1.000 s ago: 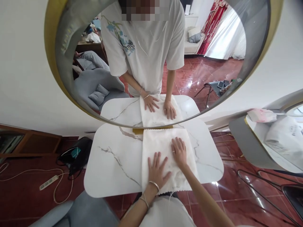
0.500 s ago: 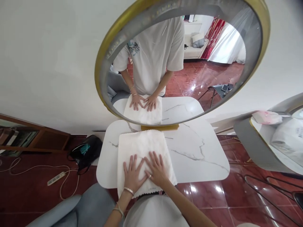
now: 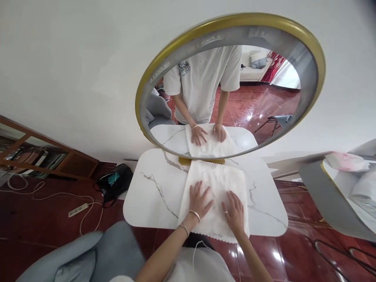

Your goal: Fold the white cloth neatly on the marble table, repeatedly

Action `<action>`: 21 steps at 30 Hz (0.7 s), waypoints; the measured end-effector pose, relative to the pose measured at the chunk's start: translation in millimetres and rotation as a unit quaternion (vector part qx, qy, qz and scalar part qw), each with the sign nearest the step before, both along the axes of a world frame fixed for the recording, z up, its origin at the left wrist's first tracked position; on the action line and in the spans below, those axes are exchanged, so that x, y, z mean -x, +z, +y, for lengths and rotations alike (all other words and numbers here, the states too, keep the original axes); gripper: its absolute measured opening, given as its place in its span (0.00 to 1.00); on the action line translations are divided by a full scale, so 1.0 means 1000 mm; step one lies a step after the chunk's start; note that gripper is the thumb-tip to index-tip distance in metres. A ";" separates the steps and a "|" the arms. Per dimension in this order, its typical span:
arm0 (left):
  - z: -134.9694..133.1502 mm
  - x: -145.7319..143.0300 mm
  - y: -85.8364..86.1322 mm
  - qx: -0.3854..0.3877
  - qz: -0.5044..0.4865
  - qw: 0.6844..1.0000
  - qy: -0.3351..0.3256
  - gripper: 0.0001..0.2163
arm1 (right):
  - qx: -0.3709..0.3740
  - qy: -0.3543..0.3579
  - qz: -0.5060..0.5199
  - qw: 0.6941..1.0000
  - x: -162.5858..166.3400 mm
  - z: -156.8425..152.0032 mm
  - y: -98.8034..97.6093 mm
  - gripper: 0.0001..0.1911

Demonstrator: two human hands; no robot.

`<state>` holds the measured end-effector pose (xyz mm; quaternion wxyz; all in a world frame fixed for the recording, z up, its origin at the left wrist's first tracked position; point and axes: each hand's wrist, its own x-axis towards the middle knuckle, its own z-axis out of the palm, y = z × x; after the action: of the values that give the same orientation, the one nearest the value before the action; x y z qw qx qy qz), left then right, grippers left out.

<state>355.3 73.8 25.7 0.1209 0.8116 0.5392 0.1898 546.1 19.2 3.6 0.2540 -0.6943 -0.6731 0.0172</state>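
A white cloth (image 3: 216,178) with a scalloped edge lies on the white marbled table (image 3: 149,196), its near edge hanging slightly over the front. My left hand (image 3: 200,201), with bracelets at the wrist, rests on the cloth's left half with fingers spread. On the right half, my right hand (image 3: 235,210) lies palm down, fingers loosely extended and closer together; a ring shows on it. Both hands press on the cloth rather than grip it. The surface under the palms is hidden.
A gold-rimmed oval mirror (image 3: 142,94) stands at the table's back against the wall. A grey chair (image 3: 116,243) is at left, near a black bag (image 3: 117,180) and a white power strip (image 3: 78,210) on the red floor. Another table (image 3: 337,196) stands right.
The cloth has slid right across the tabletop under my hands. My hands, nearly touching before, are now apart, the right one farther right. The view has shifted.
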 end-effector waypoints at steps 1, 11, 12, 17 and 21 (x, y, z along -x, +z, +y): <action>0.014 -0.003 0.001 -0.007 -0.007 0.998 0.058 0.21 | -0.013 -0.028 0.015 0.999 -0.005 0.012 -0.001 0.29; 0.085 0.056 -0.009 -0.051 -0.026 0.985 0.160 0.12 | 0.063 -0.126 -0.034 0.989 0.042 0.090 -0.006 0.33; 0.083 0.072 -0.011 -0.058 -0.026 0.984 0.169 0.13 | 0.057 -0.114 -0.038 0.991 0.057 0.090 -0.005 0.32; 0.092 0.149 -0.018 -0.081 -0.018 0.971 0.223 0.15 | 0.015 0.008 -0.049 0.999 0.143 0.105 0.001 0.29; 0.121 0.191 -0.019 -0.090 0.005 0.972 0.216 0.23 | -0.005 0.059 -0.043 0.997 0.203 0.134 0.006 0.33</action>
<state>164.6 194.7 6.3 0.0005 0.6844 0.6829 0.2554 342.7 153.7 9.2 0.2268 -0.6524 -0.7231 -0.0013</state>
